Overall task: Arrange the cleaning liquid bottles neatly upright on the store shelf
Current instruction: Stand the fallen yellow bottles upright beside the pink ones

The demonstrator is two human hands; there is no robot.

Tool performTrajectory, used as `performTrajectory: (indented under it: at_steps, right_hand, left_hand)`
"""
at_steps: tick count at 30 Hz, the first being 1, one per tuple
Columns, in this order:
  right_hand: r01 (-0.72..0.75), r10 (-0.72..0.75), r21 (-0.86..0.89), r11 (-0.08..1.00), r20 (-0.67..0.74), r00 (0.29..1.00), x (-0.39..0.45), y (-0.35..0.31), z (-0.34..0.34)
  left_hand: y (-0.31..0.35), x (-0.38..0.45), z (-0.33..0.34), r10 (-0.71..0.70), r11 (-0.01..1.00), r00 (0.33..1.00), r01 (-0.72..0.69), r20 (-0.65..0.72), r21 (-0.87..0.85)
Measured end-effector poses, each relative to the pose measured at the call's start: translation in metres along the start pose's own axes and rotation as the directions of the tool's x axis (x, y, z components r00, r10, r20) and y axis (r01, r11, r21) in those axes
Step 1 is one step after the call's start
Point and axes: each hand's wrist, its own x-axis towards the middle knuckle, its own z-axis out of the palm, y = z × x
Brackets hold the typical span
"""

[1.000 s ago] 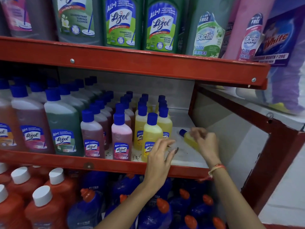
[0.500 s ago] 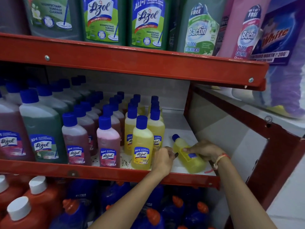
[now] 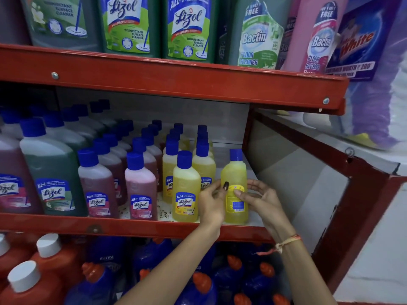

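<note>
A small yellow bottle (image 3: 235, 172) with a blue cap stands upright at the right end of the middle shelf (image 3: 141, 227), its back label facing me. My left hand (image 3: 212, 203) grips its left side and my right hand (image 3: 259, 199) grips its right side. Just left of it stand other yellow bottles (image 3: 186, 183) in rows, then pink bottles (image 3: 141, 183) and larger green (image 3: 52, 172) and maroon ones, all upright with blue caps.
The red top shelf (image 3: 176, 78) holds large Lizol and Bactin bottles. Below are orange bottles with white caps (image 3: 50, 260) and blue bottles with orange caps (image 3: 198, 287). A red frame post (image 3: 356, 216) bounds the shelf on the right, with white floor beyond.
The yellow bottle lay on its side at the shelf's right end; my right hand lifted it and it now stands upright, with both hands on it.
</note>
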Motion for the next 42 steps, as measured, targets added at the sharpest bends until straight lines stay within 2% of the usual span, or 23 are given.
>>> performTrajectory:
  at_steps: [6,12,14,17,19,22,24,26,29,36,42]
  right_hand:
    - [0.114,-0.115,0.048,0.992,0.017,0.993,-0.014,0.005,0.003]
    - [0.126,-0.128,0.043,0.991,0.053,0.99,-0.021,0.009,0.007]
    - [0.124,-0.125,0.053,0.991,0.01,0.992,-0.022,0.008,0.011]
    - [0.158,-0.15,0.04,0.987,-0.152,0.977,-0.03,0.003,0.024]
    - [0.169,-0.183,-0.076,0.983,-0.251,0.951,-0.035,-0.005,0.037]
    - [0.146,-0.273,-0.352,0.925,-0.346,0.898,-0.036,-0.011,0.053]
    - [0.123,-0.283,-0.395,0.91,-0.379,0.881,-0.033,-0.013,0.056]
    - [0.124,-0.213,-0.275,0.953,-0.324,0.922,-0.028,-0.014,0.052]
    - [0.108,-0.107,-0.004,0.994,-0.143,0.984,-0.023,-0.014,0.041]
    - [-0.003,-0.002,0.044,0.999,0.132,0.991,-0.017,-0.018,0.026]
    - [0.097,-0.097,0.007,0.995,0.146,0.985,-0.02,-0.022,0.031]
  left_hand:
    - [0.0,-0.022,-0.004,0.099,0.995,0.994,-0.099,-0.044,0.012]
    - [0.0,-0.032,-0.014,0.169,0.985,0.985,-0.169,-0.024,0.035]
    - [0.001,-0.033,-0.016,0.178,0.983,0.984,-0.177,-0.018,0.054]
    - [-0.002,-0.035,-0.016,0.18,0.982,0.984,-0.178,-0.015,0.066]
    - [-0.003,-0.036,-0.018,0.183,0.979,0.983,-0.18,-0.029,0.097]
    - [-0.004,-0.036,-0.021,0.175,0.98,0.983,-0.168,-0.055,0.11]
    - [-0.004,-0.037,-0.023,0.166,0.979,0.984,-0.157,-0.067,0.127]
    - [-0.005,-0.037,-0.026,0.155,0.98,0.986,-0.145,-0.064,0.134]
    - [-0.006,-0.039,-0.029,0.14,0.974,0.99,-0.133,-0.026,0.186]
    - [-0.006,-0.037,-0.032,0.133,0.957,0.991,-0.133,0.018,0.259]
    - [-0.001,-0.038,-0.038,0.154,0.941,0.986,-0.166,0.063,0.296]
